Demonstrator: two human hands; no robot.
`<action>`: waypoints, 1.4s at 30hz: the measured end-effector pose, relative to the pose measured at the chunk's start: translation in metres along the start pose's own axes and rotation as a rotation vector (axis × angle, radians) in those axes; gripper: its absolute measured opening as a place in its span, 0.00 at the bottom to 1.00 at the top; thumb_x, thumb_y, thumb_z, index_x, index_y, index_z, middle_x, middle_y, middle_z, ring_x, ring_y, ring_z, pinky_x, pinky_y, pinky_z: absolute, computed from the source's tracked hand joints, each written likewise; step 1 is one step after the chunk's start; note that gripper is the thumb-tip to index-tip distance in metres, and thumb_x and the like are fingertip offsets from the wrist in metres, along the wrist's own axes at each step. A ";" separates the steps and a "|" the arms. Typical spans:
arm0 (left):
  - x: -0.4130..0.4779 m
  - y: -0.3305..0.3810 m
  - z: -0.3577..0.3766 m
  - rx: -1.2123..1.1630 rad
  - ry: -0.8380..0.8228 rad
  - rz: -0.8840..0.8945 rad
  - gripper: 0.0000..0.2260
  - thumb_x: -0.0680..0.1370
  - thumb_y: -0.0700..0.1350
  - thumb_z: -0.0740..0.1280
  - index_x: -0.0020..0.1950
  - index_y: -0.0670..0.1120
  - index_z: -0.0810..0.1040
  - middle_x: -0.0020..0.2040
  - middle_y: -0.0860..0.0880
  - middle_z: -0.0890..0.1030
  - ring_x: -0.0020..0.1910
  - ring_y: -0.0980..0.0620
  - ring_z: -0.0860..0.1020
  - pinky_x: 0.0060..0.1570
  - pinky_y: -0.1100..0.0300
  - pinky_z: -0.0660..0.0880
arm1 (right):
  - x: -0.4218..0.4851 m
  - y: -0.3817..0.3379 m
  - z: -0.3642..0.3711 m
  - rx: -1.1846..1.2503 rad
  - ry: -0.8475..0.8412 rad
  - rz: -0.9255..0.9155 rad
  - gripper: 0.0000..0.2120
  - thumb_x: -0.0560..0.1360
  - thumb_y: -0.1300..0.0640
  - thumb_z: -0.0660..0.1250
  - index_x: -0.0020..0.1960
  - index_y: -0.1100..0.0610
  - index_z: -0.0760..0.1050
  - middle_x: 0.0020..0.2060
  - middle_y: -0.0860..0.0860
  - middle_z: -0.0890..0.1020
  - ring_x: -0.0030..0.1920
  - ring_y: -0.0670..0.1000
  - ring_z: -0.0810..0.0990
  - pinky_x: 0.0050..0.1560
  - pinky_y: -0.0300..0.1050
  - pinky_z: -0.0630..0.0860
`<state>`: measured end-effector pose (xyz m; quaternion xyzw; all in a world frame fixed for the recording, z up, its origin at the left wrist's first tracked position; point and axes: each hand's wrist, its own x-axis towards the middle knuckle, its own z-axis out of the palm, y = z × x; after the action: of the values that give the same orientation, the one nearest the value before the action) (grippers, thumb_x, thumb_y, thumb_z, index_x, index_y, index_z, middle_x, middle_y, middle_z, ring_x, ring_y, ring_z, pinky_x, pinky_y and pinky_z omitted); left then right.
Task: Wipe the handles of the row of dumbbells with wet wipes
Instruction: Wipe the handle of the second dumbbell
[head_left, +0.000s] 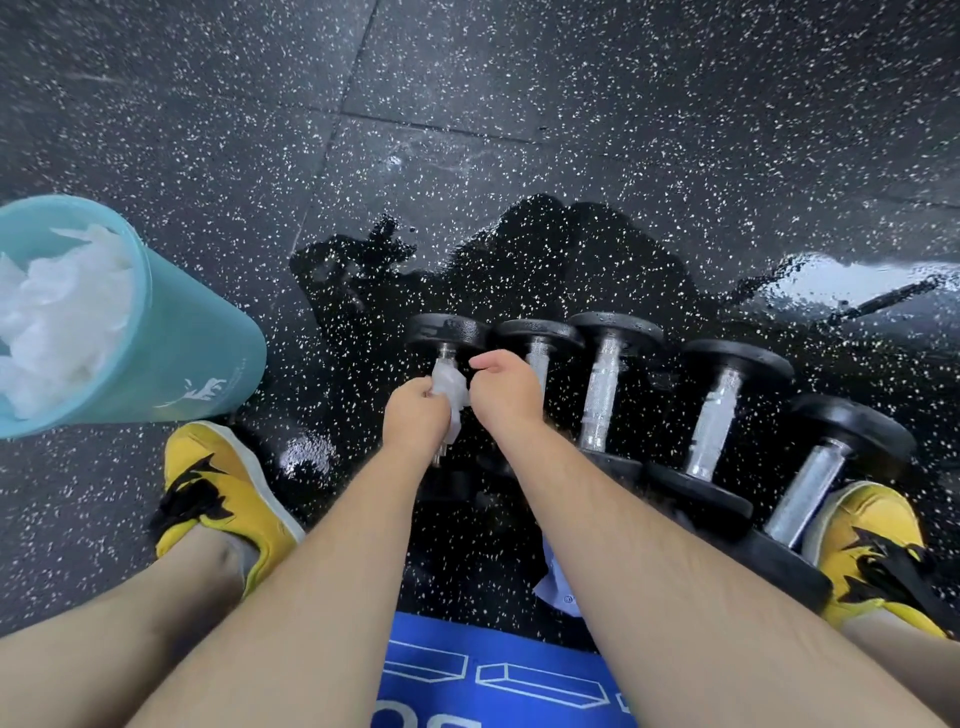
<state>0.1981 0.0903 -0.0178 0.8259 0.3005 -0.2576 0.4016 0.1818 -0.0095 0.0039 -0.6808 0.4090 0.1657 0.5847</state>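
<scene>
Several black dumbbells with chrome handles lie side by side on the wet speckled floor. My left hand (413, 421) grips a crumpled wet wipe (449, 387) over the handle of the leftmost dumbbell (447, 332). My right hand (506, 387) pinches the same wipe from the right, in front of the second dumbbell (537, 338). Further right the handles of the third dumbbell (602, 389), fourth dumbbell (717, 423) and fifth dumbbell (808, 493) lie bare and glistening.
A teal bin (171, 343) holding crumpled white wipes stands at the left. My yellow shoes (223, 499) (872, 540) flank the row. A blue printed fabric (493, 675) fills the bottom middle. A puddle (857, 280) shines on the floor at the right.
</scene>
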 end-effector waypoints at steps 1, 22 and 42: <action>-0.002 -0.002 -0.002 0.059 0.004 0.049 0.09 0.76 0.40 0.64 0.36 0.44 0.70 0.33 0.50 0.74 0.35 0.46 0.73 0.30 0.58 0.64 | -0.003 0.001 0.000 -0.064 0.025 -0.061 0.13 0.74 0.63 0.60 0.46 0.52 0.82 0.39 0.45 0.82 0.36 0.46 0.79 0.33 0.39 0.73; 0.008 -0.027 -0.032 -0.530 -0.173 -0.048 0.15 0.75 0.55 0.68 0.56 0.49 0.84 0.61 0.51 0.82 0.61 0.52 0.79 0.67 0.46 0.73 | 0.001 0.014 0.049 0.003 -0.129 0.102 0.19 0.84 0.43 0.56 0.66 0.55 0.72 0.53 0.50 0.78 0.51 0.52 0.76 0.53 0.46 0.71; 0.007 -0.026 -0.025 -0.427 -0.240 -0.005 0.11 0.73 0.48 0.68 0.46 0.42 0.85 0.42 0.47 0.85 0.43 0.50 0.81 0.51 0.51 0.78 | -0.001 -0.010 0.046 0.161 -0.150 0.301 0.22 0.85 0.47 0.50 0.70 0.58 0.72 0.59 0.58 0.81 0.57 0.57 0.79 0.63 0.52 0.74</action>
<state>0.1890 0.1260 -0.0221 0.6851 0.3002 -0.2856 0.5992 0.2000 0.0334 -0.0007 -0.5485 0.4734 0.2684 0.6348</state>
